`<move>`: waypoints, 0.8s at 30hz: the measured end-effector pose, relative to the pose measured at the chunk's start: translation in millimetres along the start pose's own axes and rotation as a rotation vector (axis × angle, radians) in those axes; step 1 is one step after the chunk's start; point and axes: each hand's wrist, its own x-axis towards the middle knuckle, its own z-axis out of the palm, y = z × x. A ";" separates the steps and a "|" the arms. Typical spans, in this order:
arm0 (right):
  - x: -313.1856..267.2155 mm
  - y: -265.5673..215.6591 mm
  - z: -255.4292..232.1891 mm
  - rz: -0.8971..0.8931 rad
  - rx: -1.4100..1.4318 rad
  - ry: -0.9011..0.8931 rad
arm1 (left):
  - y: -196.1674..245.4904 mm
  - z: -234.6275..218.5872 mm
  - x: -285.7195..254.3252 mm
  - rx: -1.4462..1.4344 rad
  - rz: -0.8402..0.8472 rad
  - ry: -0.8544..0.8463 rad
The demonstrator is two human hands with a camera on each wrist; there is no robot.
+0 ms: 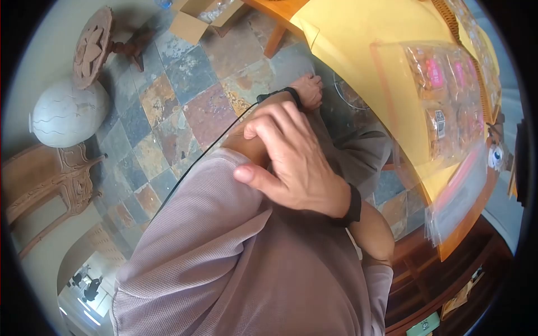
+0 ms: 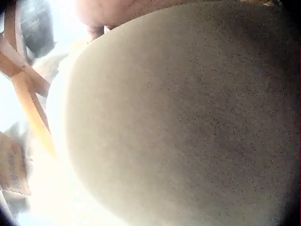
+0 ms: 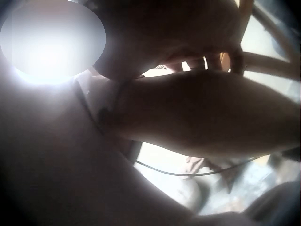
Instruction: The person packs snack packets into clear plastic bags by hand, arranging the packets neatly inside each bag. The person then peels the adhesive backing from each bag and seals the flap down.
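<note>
My right hand point(image 1: 294, 162), with a black band at its wrist, reaches across my body over my bare left forearm point(image 1: 249, 134). Its fingers are loosely bent with fingertips at the forearm, and the thumb is spread apart beside the sleeve point(image 1: 190, 207). In the right wrist view the fingertips meet the darkened forearm point(image 3: 202, 113) from above. Beyond it, my left hand point(image 1: 308, 92) hangs loosely curled near my legs, holding nothing visible. Grey-brown cloth point(image 2: 178, 113) fills most of the left wrist view.
On the right, a table with a yellow cover point(image 1: 347, 45) bears clear plastic bags of small packets point(image 1: 448, 73). A cardboard box point(image 1: 190, 22), a carved wooden piece point(image 1: 92, 47), a pale round pot point(image 1: 70, 112) and a carved bench point(image 1: 50, 173) surround the slate floor. A thin cable point(image 1: 190, 168) runs along my left arm.
</note>
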 end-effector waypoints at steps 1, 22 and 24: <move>4.0 -6.5 1.5 -0.004 -0.001 0.003 | -2.7 -0.5 1.7 -0.011 -0.014 -0.011; 2.2 -45.6 -16.5 0.118 0.165 -0.115 | -11.6 15.2 3.0 -0.012 -0.084 0.172; 1.8 -60.8 -28.6 0.067 0.328 -0.125 | -13.7 14.1 1.8 -0.009 -0.087 0.191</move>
